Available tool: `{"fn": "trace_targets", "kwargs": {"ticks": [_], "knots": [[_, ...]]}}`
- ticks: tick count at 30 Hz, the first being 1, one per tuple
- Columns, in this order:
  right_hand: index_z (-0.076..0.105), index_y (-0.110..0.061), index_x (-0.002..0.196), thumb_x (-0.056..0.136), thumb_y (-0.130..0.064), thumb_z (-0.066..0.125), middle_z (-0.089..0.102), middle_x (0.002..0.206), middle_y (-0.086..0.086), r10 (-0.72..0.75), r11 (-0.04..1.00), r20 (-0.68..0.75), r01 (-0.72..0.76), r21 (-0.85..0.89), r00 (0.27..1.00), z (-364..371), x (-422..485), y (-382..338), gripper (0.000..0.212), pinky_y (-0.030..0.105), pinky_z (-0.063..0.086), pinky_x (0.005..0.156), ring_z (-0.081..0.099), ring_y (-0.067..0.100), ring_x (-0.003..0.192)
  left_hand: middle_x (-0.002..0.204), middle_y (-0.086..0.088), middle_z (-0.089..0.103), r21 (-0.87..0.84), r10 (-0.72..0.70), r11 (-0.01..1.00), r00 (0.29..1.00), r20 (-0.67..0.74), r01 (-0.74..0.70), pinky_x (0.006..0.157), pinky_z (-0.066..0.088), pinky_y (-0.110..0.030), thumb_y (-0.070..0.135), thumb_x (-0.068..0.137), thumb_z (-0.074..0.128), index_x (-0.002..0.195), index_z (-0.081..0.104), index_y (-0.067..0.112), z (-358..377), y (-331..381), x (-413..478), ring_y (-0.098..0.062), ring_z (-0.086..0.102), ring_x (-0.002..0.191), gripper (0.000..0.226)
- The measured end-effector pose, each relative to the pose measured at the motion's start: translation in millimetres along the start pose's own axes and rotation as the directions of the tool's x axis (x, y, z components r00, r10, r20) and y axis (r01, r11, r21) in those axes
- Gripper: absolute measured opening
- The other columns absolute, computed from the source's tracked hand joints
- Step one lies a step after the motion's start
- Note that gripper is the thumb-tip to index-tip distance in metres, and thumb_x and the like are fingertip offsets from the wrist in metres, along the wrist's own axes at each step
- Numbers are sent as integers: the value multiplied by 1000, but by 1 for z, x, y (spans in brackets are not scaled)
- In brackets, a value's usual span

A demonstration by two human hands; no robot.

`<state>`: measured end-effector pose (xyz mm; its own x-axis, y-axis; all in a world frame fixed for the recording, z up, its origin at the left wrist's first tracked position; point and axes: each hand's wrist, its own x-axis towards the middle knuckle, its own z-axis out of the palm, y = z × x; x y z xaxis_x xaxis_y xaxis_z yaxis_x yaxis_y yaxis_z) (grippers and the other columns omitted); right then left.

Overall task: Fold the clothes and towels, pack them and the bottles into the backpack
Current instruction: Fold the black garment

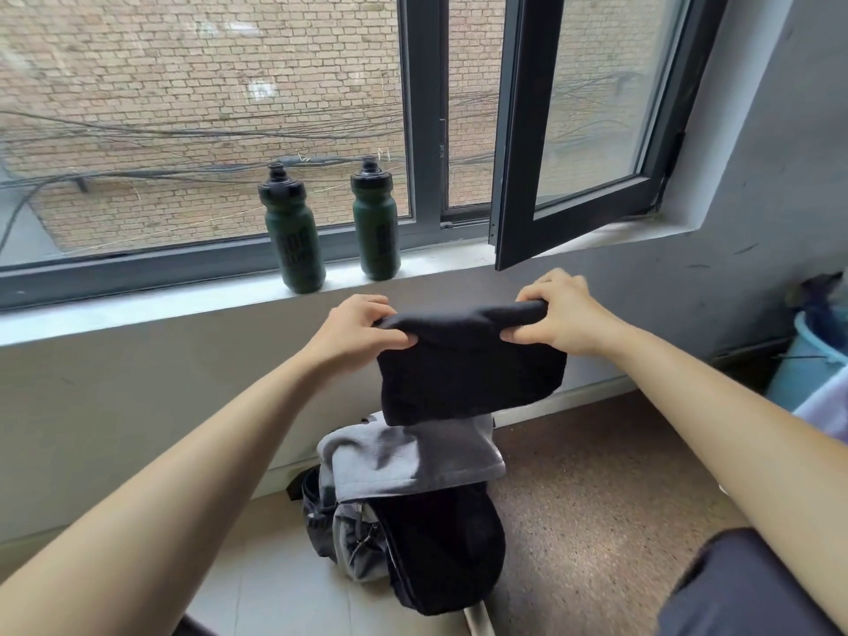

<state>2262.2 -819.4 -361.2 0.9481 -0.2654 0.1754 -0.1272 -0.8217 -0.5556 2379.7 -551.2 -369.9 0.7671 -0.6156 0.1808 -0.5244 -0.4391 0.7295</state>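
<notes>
Black cloth (468, 364): folded to a compact rectangle, held in the air by its top fold, with the lower edge hanging free just above the grey cloth (413, 452).
Long axis: horizontal, left to right between the two hands, slightly higher at the right end.
Left hand (362, 332): fingers (399, 339) clenched on the left end of the top fold, thumb beneath.
Right hand (560, 314): fingers clenched on the right end of the same fold, thumb pinching from below.
Bearing for the coming move: backpack (440, 543) directly below the cloth and nearer the wearer. Both hands about equally near, so likely a straight two-handed lowering.
Backpack: on the floor (596, 498) by the wall under the windowsill (160, 305). Interior not visible.
Grey cloth: folded, lying across the upper end of the backpack. Cannot tell whether partly tucked inside or merely resting on top.
Left bottle (293, 231) and right bottle (374, 222): dark green, capped, upright on the windowsill, near each other but apart. Well apart from the backpack and not yet packed.
Judged progress: folding largely done, packing of cloths under way, bottles outstanding.
Surroundings: blue bucket (807, 355) at the right edge; window sash (573, 130) swung inward above the right hand.
</notes>
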Motion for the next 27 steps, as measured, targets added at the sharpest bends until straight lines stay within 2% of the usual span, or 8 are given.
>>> {"fn": "trace_targets", "kwargs": {"ticks": [3, 6, 11, 13, 16, 18, 21, 27], "knots": [[75, -9, 92, 76, -23, 87, 76, 91, 7, 51, 869, 136, -111, 483, 989, -2, -6, 2, 24, 34, 53, 83, 70, 20, 86, 91, 4, 76, -499, -150, 850, 985, 81, 170, 73, 51, -21, 15, 94, 70, 100, 77, 15, -1, 0, -2, -8, 68, 82, 9], [71, 4, 103, 75, -21, 88, 77, 102, 14, 97, 793, 191, -192, 578, 977, 11, -6, 6, 42, 39, 54, 88, 72, 23, 89, 94, 0, 78, -639, -277, 728, 959, 59, 249, 84, 57, -31, 18, 104, 57, 101, 72, 16, 9, -4, -2, -17, 70, 85, 16], [70, -9, 85, 77, -15, 87, 74, 82, 2, 107, 774, 145, -174, 609, 984, 25, -6, -1, 19, 27, 52, 70, 70, 16, 78, 109, -3, 76, -569, -394, 731, 914, 99, 376, 84, 56, -28, 41, 106, 52, 110, 67, 16, 24, 0, -4, -14, 72, 90, 29], [71, -9, 86, 78, -14, 86, 75, 83, 3, 101, 774, 122, -155, 614, 987, 27, -6, -1, 18, 27, 53, 69, 71, 16, 79, 112, -1, 78, -545, -303, 772, 943, 135, 326, 94, 55, -31, 47, 100, 60, 113, 70, 17, 22, 3, -6, -17, 74, 101, 33], [71, -7, 88, 77, -15, 88, 75, 87, 7, 109, 801, 77, -133, 583, 991, 30, -4, -1, 22, 32, 55, 73, 72, 19, 81, 102, -5, 80, -488, -157, 846, 975, 155, 214, 88, 58, -31, 23, 91, 78, 99, 76, 17, 24, 6, -12, -19, 76, 94, 11], [71, -8, 89, 75, -17, 89, 76, 90, 8, 110, 830, 59, -125, 544, 992, 30, -4, -1, 25, 38, 58, 81, 73, 22, 84, 95, -6, 80, -489, -214, 844, 975, 65, 219, 86, 62, -36, 13, 78, 89, 94, 74, 14, 29, 4, -11, -22, 76, 89, 22], [70, -14, 84, 72, -26, 91, 77, 88, 6, 119, 897, 7, -111, 428, 993, 33, -7, -6, 27, 43, 60, 83, 74, 25, 87, 87, -1, 77, -268, -273, 938, 945, -180, 220, 83, 62, -42, 33, 59, 97, 93, 68, 14, 35, 1, -6, -19, 74, 86, 48], [68, -13, 81, 75, -38, 85, 71, 82, 2, 134, 967, -192, -86, 238, 972, 41, -19, -39, 30, 38, 56, 76, 68, 21, 84, 92, 4, 70, 70, -113, 985, 887, -448, 160, 81, 54, -41, 40, 67, 79, 97, 50, 26, 49, 29, -20, -30, 65, 90, 44]]}}
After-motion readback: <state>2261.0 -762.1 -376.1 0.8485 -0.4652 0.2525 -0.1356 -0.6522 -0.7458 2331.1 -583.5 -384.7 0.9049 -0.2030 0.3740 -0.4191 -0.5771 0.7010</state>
